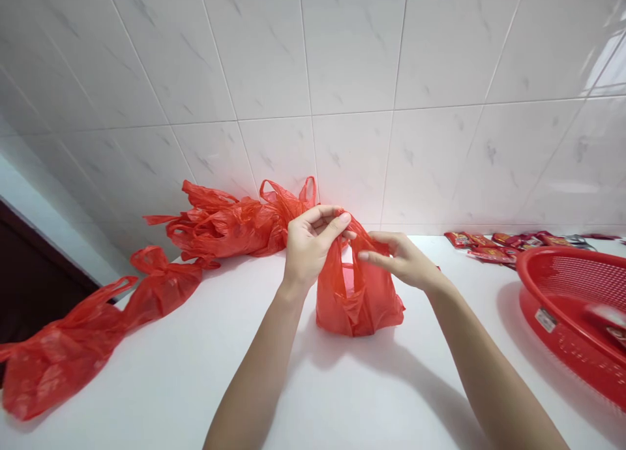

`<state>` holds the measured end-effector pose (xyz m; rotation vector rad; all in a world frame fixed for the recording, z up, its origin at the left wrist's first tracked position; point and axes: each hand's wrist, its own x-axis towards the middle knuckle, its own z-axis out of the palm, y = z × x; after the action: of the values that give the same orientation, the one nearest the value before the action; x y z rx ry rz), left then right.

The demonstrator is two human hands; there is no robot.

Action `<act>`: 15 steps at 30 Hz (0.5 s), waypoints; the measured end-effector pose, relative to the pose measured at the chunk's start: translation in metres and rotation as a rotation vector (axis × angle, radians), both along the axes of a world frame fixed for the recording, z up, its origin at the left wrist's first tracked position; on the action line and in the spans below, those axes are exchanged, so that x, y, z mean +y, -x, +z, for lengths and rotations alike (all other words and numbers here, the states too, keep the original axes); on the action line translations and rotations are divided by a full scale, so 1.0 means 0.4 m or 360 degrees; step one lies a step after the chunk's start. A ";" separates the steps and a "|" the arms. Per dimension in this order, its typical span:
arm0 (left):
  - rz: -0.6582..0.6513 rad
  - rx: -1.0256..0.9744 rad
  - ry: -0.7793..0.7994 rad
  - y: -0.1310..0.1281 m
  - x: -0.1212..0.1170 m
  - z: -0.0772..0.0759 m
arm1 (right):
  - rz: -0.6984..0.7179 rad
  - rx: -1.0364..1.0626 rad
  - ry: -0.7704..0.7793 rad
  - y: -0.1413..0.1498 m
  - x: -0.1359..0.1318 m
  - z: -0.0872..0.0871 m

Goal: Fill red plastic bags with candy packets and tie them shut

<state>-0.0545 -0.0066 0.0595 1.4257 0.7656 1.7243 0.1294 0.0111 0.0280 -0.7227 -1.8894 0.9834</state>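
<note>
A red plastic bag (376, 300) stands upright on the white table, its sides bulging a little and its contents hidden. At its top, my left hand (313, 241) pinches the gathered handles between thumb and fingers. My right hand (403, 259) is at the bag's upper right side, thumb in front and fingers behind, closed on the plastic. Between the handles a gap shows a pinkish inside.
Several red plastic bags (235, 225) lie heaped by the tiled wall (352, 169), with more bags (63, 345) along the left edge. A red plastic basket (552, 293) stands at right, holding a packet. Small red packets (491, 253) lie behind it.
</note>
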 end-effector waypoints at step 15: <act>0.0668 0.0439 -0.0666 0.144 0.001 0.026 | -0.0009 0.1362 0.0774 0.024 0.049 -0.015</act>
<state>-0.1120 -0.0063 0.0698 1.9200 0.9401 2.1227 0.1198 0.0306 0.0219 -0.4502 -0.9131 1.4740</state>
